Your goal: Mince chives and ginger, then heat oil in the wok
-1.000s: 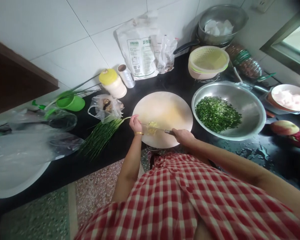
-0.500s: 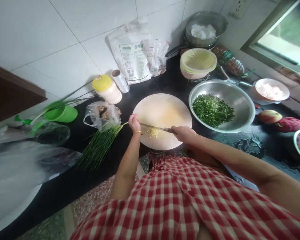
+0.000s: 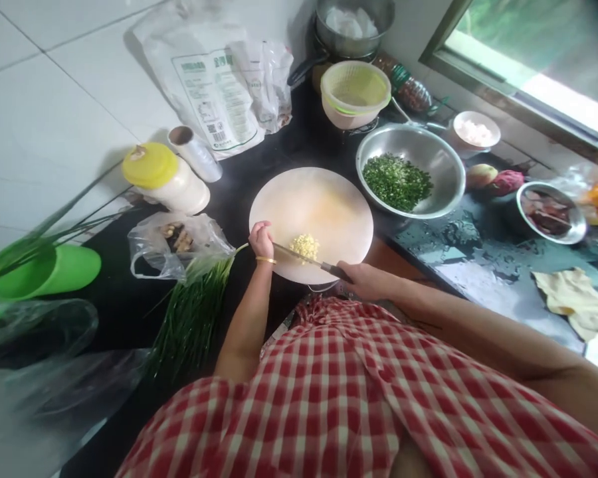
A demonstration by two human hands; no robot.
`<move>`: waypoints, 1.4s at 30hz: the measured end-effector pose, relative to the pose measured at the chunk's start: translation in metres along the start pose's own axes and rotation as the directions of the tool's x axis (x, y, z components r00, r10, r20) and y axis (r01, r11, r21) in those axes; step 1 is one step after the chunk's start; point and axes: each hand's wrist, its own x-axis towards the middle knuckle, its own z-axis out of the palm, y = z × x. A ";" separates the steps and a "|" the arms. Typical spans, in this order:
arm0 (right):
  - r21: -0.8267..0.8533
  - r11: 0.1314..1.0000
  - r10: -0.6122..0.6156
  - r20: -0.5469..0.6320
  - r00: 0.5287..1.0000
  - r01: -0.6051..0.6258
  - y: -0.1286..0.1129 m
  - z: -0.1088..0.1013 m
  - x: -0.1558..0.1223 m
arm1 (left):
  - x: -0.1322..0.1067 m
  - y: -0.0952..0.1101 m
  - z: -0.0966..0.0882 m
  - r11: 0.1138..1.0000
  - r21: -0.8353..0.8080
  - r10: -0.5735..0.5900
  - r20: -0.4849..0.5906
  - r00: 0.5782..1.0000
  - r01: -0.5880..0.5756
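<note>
A finely chopped pale-yellow heap lies on a round white cutting board between the right hand, fingers wrapped round a dark-handled metal knife, and the left hand, fingers curled near its tip, grip unclear.

A white plastic bag bears green Chinese characters, 金 among them. Its smaller print is too blurred.

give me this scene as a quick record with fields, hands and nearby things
left hand: at the tip end of the knife; grip unclear
right hand: closed around the knife's handle
on round board: pale minced pile
right of board: metal bowl with chopped greens
left of board: long green stalks, clear plastic bag
</note>
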 end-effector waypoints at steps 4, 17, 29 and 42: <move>-0.016 0.984 0.175 -0.019 0.984 -0.175 -0.003 0.017 0.000 | -0.010 0.002 -0.001 0.998 0.018 0.063 0.006 0.998 -0.063; -0.129 0.970 0.193 -0.103 0.976 -0.205 0.014 0.002 0.009 | -0.010 0.006 0.008 0.999 0.014 0.053 -0.063 0.997 -0.052; -0.174 0.967 0.167 -0.113 0.979 -0.185 0.011 -0.005 0.014 | -0.006 -0.006 0.006 0.999 -0.010 0.037 -0.108 0.993 -0.038; -0.084 0.983 0.161 -0.052 0.986 -0.165 -0.010 0.011 -0.001 | -0.010 0.001 -0.013 0.999 0.020 0.031 -0.056 0.998 -0.030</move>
